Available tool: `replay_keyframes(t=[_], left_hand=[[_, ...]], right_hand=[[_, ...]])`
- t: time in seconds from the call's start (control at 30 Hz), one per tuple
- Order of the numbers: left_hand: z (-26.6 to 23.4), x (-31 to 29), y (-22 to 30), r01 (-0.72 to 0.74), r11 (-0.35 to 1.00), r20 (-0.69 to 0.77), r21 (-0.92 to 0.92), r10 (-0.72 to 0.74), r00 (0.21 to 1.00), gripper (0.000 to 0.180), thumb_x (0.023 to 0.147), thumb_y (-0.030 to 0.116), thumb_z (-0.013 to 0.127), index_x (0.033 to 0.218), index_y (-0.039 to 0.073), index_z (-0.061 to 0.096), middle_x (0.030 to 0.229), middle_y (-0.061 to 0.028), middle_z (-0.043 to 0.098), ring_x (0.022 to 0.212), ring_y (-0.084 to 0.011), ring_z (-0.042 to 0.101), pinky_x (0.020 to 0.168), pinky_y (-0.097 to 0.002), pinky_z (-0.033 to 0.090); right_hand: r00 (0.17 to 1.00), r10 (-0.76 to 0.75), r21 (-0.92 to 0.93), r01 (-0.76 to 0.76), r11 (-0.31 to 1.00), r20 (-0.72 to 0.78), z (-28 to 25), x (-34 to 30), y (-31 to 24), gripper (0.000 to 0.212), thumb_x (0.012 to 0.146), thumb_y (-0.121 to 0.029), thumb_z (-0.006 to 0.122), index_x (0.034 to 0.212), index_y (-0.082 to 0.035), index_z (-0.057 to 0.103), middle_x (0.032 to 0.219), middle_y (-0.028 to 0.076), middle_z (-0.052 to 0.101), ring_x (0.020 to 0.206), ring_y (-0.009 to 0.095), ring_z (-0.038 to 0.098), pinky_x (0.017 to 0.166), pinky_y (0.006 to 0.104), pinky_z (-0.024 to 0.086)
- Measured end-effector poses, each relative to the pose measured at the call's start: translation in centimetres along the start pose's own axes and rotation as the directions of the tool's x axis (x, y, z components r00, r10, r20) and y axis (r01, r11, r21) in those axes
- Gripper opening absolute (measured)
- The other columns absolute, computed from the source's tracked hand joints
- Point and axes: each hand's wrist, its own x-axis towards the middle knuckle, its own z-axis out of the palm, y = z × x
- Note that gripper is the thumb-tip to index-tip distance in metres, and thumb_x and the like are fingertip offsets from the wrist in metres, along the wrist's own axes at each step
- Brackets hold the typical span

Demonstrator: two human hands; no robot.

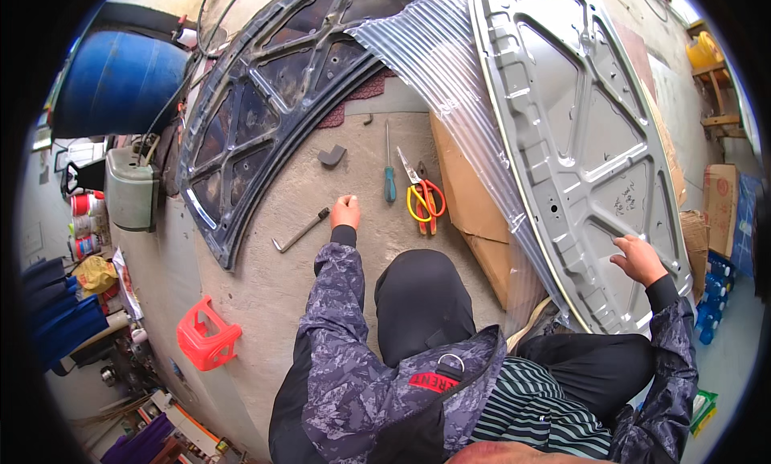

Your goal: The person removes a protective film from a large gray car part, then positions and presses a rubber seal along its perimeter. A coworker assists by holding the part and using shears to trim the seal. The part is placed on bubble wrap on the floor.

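My left hand (345, 212) is closed, fingertips pressed together, above the concrete floor; anything inside it is hidden. Right beside it lies a bent metal rod tool (299, 231) with a dark end, and I cannot tell whether they touch. A screwdriver (389, 183) with a teal handle lies to its right, near scissors (414, 192) with yellow handles and a red-handled tool (434, 203). Farther off is a dark angled block (331, 155). My right hand (638, 260), fingers apart, is over the lower end of a grey car hood (550, 207), inner side up.
A black car hood (261, 114) lies at the far left. Clear corrugated sheeting (442, 58) and brown cardboard (474, 223) lie beside the grey hood. A red plastic stool (207, 334), a blue barrel (120, 82) and a grey-green canister (131, 189) stand at left.
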Motion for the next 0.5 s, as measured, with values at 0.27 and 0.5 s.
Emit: replay_keyframes(t=[0.27, 0.5], left_hand=[[3.0, 11.8, 2.6, -0.561, 0.785, -0.118, 0.263, 0.603, 0.789, 0.035, 0.092, 0.016, 0.067, 0.123, 0.001, 0.068, 0.124, -0.02, 0.069, 0.121, -0.0377, 0.062, 0.107, -0.0462, 0.048], [7.4, 19.3, 10.3, -0.59, 0.685, 0.046, 0.426, 0.636, 0.771, 0.04, 0.092, 0.013, 0.069, 0.132, 0.009, 0.067, 0.139, -0.0219, 0.059, 0.127, -0.0414, 0.057, 0.107, -0.0475, 0.049]], right_hand=[[0.992, -0.021, -0.011, 0.02, 1.0, -0.123, -3.5, -2.3, -4.3, 0.036, 0.084, -0.023, 0.08, 0.112, -0.004, 0.068, 0.105, 0.018, 0.068, 0.103, 0.04, 0.066, 0.087, 0.0496, 0.053], [0.999, -0.008, 0.098, 0.003, 0.995, 0.045, -2.6, -4.3, -8.5, 0.039, 0.09, -0.04, 0.076, 0.107, -0.005, 0.07, 0.099, 0.017, 0.072, 0.098, 0.041, 0.069, 0.084, 0.0516, 0.056]])
